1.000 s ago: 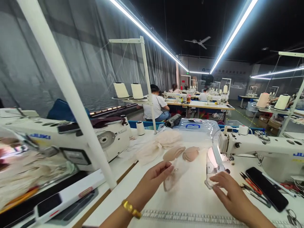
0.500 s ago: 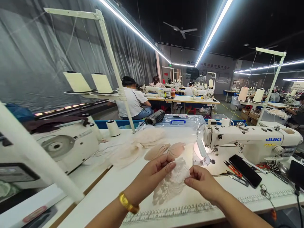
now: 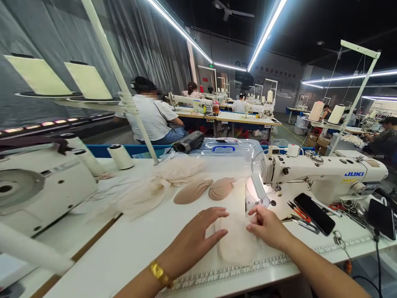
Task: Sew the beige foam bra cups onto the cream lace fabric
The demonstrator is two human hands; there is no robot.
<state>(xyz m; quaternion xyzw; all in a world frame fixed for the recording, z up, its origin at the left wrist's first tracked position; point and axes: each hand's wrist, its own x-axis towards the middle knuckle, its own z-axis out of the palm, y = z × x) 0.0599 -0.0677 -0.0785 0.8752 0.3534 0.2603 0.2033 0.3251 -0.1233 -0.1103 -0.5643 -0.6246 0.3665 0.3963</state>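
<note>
A pale, thin piece of fabric (image 3: 237, 246) lies on the white table below my hands, its front edge at the printed ruler strip. My left hand (image 3: 201, 231) hovers at its left side, thumb and fingers spread with nothing between them. Close to the fabric's right upper edge is my right hand (image 3: 268, 229), fingers curled, with a gap showing between thumb and forefinger. Behind the hands lie two fanned stacks of beige oval pieces, a left stack (image 3: 192, 191) and a right stack (image 3: 221, 189).
A JUKI sewing machine (image 3: 322, 174) with a lit lamp (image 3: 258, 186) stands at right. Near it lie orange-handled snips (image 3: 299, 212) and a black phone (image 3: 314, 214). Pale fabric (image 3: 139, 196) is heaped at left, beside another machine (image 3: 46, 182). A clear box (image 3: 242, 149) stands behind; a co-worker (image 3: 151, 116) sits beyond.
Both hands held white lacy fabric between them before; now the pale fabric is flat on the table. My left fingers have spread apart, and my right fingers have loosened. The view has shifted.
</note>
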